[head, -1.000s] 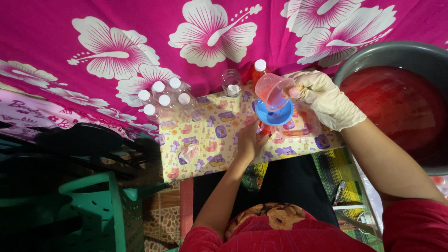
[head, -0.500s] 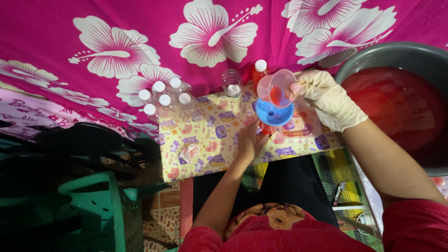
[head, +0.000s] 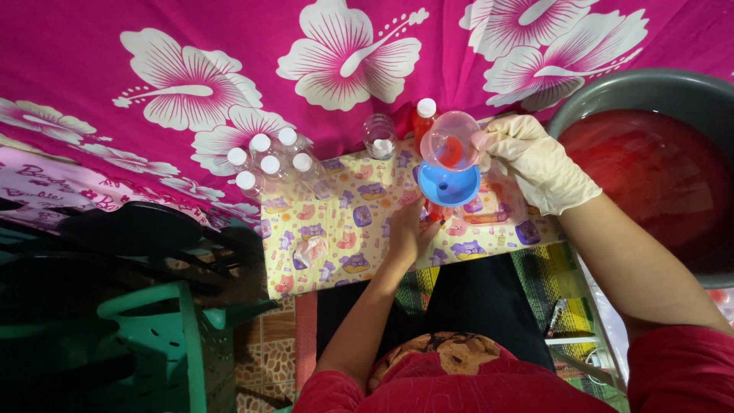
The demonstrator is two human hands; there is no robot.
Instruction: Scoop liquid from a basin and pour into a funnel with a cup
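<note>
Capped bottles (head: 269, 164) left — cloth (head: 344, 245) bare

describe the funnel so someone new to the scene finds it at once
Start at the big grey basin of red liquid on the right. Just left of it, the gloved right hand tilts a clear cup. The funnel sits right under that cup: the only solid blue thing there.

Right hand (head: 541, 160): covered by a cream rubber glove, wrinkled, ending at the wrist
Left hand (head: 409, 233): bare, no glove
Sleeves: red, short, both forearms uncovered
Lap: dark garment, with a red and brown patterned piece nearest the camera
</note>
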